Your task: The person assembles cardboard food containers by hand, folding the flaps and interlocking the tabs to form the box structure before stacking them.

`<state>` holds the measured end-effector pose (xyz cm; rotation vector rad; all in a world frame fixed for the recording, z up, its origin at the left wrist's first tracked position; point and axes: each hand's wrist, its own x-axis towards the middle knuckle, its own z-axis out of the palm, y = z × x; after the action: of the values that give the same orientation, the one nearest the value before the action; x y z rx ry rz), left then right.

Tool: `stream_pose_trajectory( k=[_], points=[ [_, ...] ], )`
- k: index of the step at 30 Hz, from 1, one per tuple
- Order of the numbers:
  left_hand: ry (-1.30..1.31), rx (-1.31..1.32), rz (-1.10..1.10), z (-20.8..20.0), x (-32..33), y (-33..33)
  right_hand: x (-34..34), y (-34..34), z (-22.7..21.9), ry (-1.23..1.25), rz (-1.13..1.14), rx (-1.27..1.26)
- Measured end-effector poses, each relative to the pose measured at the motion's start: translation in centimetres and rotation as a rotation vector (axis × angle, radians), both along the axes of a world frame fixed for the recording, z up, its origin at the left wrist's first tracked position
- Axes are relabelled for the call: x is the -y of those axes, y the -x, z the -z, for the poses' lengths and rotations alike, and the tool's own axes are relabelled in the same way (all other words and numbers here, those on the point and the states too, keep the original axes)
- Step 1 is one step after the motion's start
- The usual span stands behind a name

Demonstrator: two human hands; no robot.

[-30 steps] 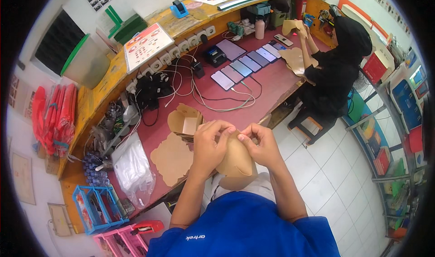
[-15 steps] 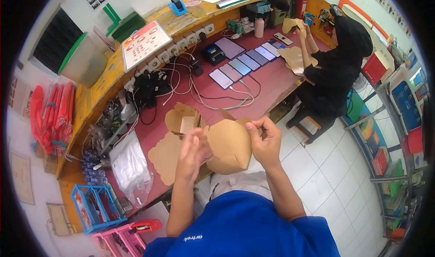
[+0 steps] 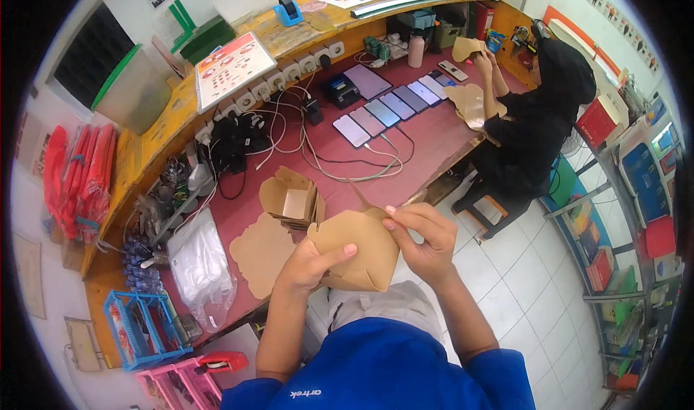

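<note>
A brown paper food box (image 3: 356, 249), partly folded up, is held over the table's front edge. My left hand (image 3: 307, 265) grips its left side, thumb across the outer wall. My right hand (image 3: 425, 242) pinches a flap at its upper right rim between thumb and fingers. Just behind the left hand stands a stack of folded paper boxes (image 3: 291, 199), the top one open upward. Flat box blanks (image 3: 259, 255) lie on the table left of my left hand. The inside of the held box is hidden from me.
On the red tabletop (image 3: 426, 146) lie a row of several phones (image 3: 396, 105), loose cables and a clear plastic bag (image 3: 204, 269). At the right a person in black (image 3: 531, 139) handles another box blank (image 3: 468, 49). Blue (image 3: 148, 330) and pink baskets (image 3: 181, 381) stand front left.
My left hand has gone from open beside the box to gripping its left wall. The box has tilted and come slightly lower, and my right fingers now pinch its upper flap.
</note>
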<state>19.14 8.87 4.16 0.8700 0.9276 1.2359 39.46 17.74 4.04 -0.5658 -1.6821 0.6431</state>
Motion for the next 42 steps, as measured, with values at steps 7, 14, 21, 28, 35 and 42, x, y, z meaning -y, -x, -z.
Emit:
stream_pose_trajectory(
  k=[7,14,21,28,35,42],
  points=[
    [0.058,-0.008,0.042,-0.1,-0.3,-0.6,-1.4,-2.9,-0.7,-0.335,-0.125,0.291],
    [0.038,-0.007,0.073,0.7,-0.2,-1.0,-2.4,-4.6,-1.7,-0.425,-0.245,0.420],
    [0.022,-0.039,0.093,0.7,-0.4,-1.7,-2.6,-5.7,-2.6,-0.546,-0.251,0.578],
    [-0.009,-0.043,0.077,0.5,-0.1,-2.1,-2.5,-5.6,-2.3,-0.610,-0.266,0.498],
    [0.039,-0.130,-0.005,-1.5,-0.1,-2.6,-1.7,-5.4,-1.5,-0.554,-0.302,0.506],
    [-0.024,-0.225,-0.037,-0.5,-0.6,-2.3,0.8,-3.4,-1.1,0.138,-0.315,0.317]
  ],
)
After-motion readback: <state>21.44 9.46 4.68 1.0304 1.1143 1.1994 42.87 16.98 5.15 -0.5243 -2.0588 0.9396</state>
